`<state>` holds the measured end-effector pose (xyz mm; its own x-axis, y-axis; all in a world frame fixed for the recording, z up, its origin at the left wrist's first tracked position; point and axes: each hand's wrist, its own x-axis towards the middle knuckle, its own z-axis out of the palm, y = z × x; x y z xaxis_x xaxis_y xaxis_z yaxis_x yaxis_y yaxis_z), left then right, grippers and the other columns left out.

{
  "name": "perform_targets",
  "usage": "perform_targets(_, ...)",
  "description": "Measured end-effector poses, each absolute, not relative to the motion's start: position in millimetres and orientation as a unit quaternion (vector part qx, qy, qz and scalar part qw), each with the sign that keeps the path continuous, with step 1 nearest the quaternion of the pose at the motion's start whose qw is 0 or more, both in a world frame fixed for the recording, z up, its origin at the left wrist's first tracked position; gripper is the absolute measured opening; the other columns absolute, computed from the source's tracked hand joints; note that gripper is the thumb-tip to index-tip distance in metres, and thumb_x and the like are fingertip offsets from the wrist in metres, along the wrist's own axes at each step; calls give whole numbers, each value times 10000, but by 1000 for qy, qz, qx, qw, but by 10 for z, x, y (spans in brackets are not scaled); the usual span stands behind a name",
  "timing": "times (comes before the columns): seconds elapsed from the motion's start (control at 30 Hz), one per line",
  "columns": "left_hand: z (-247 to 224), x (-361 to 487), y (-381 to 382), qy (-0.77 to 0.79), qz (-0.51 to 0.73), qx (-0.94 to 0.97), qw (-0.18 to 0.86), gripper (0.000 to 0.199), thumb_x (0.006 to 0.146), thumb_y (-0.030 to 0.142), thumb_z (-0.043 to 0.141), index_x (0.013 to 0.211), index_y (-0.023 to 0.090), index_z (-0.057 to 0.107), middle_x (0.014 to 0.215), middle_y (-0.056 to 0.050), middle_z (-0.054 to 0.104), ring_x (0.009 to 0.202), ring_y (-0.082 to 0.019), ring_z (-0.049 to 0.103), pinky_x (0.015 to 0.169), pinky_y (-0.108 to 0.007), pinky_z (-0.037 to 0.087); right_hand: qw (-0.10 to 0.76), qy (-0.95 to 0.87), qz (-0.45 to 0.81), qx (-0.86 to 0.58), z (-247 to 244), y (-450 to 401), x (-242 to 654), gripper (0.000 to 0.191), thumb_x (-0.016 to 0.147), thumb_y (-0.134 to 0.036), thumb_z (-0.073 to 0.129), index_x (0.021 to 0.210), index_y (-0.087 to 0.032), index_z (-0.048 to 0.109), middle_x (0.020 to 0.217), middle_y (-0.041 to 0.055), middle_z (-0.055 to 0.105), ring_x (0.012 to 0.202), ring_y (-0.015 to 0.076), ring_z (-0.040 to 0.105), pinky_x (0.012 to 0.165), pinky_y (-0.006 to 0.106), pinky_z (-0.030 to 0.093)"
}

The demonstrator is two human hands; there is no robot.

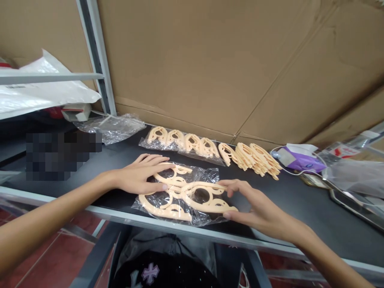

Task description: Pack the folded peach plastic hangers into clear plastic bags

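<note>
On the black bench top [288,208] lies a clear plastic bag [207,175] holding peach plastic folding hangers [204,201]. My left hand [139,175] rests on the bag's left part, fingers spread over the hangers. My right hand [249,202] curves around the bag's right end, thumb below and fingers above. Behind them, a row of bagged hangers [180,140] lies along the bench. To its right is a loose stack of unbagged peach hangers [255,160].
Cardboard sheets [186,60] stand behind the bench. At right lie a purple packet [300,160], a white cable, plastic sheeting and a metal tray [351,206]. Crumpled clear plastic [111,128] and a metal shelf upright [96,52] are at back left. A metal rail [180,228] edges the bench front.
</note>
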<state>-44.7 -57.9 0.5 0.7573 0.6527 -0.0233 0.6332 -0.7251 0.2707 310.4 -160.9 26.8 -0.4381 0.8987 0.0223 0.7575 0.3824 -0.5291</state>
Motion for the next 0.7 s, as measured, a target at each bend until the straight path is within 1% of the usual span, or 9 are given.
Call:
perform_targets(0.1,1,-443,-577,349,35,927,132,755,949,757,367,1579,345,301,1665,-72,258,1522,-375,185,1199,-589,142,164,-824,225,-494,280,-1566,2932,249,894,-436,674,982,-264,518,1419,77,581,1313,274,525,1061,481,448)
perform_targets(0.2,17,-438,-579,353,27,925,137,758,949,762,357,1580,347,298,1668,-67,251,1526,-370,171,1200,-585,135,175,-835,232,-467,260,-1514,2766,271,874,-427,709,991,-259,531,1423,84,583,1311,273,535,1067,479,443)
perform_targets(0.4,58,-431,-595,360,16,920,153,751,944,771,365,1574,366,307,1675,-69,228,1538,-351,137,1199,-583,129,201,-846,257,-421,188,-1489,2604,338,833,-423,767,1026,-254,547,1416,81,580,1293,255,554,1056,428,457)
perform_targets(0.5,65,-425,-603,361,16,918,161,761,943,774,364,1575,354,311,1674,-79,227,1538,-355,136,1201,-587,114,203,-841,259,-429,195,-1493,2675,340,865,-405,738,1131,-270,574,1337,53,633,1230,234,586,1039,417,461)
perform_targets(0.57,64,-424,-604,363,17,917,164,766,940,777,366,1575,352,310,1675,-82,224,1540,-355,127,1203,-588,106,201,-839,233,-449,193,-1484,2751,310,911,-375,681,1192,-276,595,1252,45,673,1165,233,602,1011,434,459)
perform_targets(0.63,62,-426,-605,364,16,916,166,770,936,780,372,1574,354,311,1675,-83,222,1542,-355,118,1202,-590,104,197,-843,184,-466,174,-1463,2808,275,946,-340,629,1211,-270,624,1168,51,700,1102,244,600,969,458,448)
perform_targets(0.7,66,-427,-606,363,19,917,165,766,936,775,378,1570,350,322,1672,-84,231,1539,-363,129,1201,-595,112,184,-851,133,-474,145,-1431,2821,238,962,-314,607,1187,-262,664,1098,57,712,1041,254,589,914,466,426)
